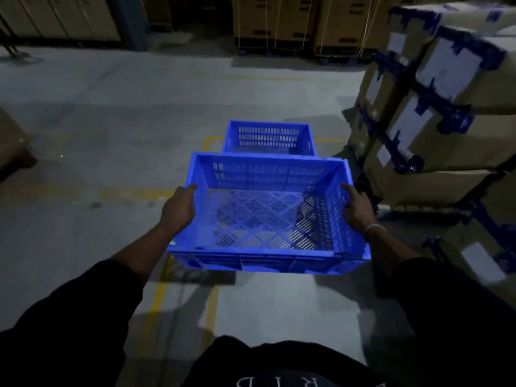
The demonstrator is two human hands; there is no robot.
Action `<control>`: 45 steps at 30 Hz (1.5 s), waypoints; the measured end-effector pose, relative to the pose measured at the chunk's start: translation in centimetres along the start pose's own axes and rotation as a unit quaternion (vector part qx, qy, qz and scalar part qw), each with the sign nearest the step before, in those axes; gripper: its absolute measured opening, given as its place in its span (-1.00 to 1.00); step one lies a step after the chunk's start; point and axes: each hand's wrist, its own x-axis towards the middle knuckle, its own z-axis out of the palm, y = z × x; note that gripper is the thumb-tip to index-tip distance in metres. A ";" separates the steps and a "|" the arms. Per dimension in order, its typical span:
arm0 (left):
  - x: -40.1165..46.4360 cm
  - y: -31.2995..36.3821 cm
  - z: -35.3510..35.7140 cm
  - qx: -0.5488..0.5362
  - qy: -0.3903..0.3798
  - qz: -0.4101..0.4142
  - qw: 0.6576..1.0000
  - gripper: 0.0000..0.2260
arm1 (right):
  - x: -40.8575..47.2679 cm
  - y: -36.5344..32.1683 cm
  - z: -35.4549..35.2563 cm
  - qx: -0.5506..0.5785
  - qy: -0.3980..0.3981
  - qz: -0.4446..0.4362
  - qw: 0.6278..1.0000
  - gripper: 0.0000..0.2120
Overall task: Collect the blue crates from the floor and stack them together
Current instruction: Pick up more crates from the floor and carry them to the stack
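Left hand [178, 209] and right hand [357, 210] gripped the crate [265, 213] by its side rims, off the floor, short of the second crate [269, 138]; misaligned set-down could jam nesting or clip the boxes [435, 107].

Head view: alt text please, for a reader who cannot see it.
Two bare hands, left hand and right hand, hold an empty blue slotted plastic crate by its side rims above a grey concrete floor. A second blue slotted plastic crate sits just beyond, beside stacked taped cardboard boxes.
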 end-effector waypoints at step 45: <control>62.6 1.4 14.2 -0.090 -0.067 0.003 0.994 -0.53 | 63.8 -1.5 9.8 -0.024 -0.024 0.049 0.998 -0.30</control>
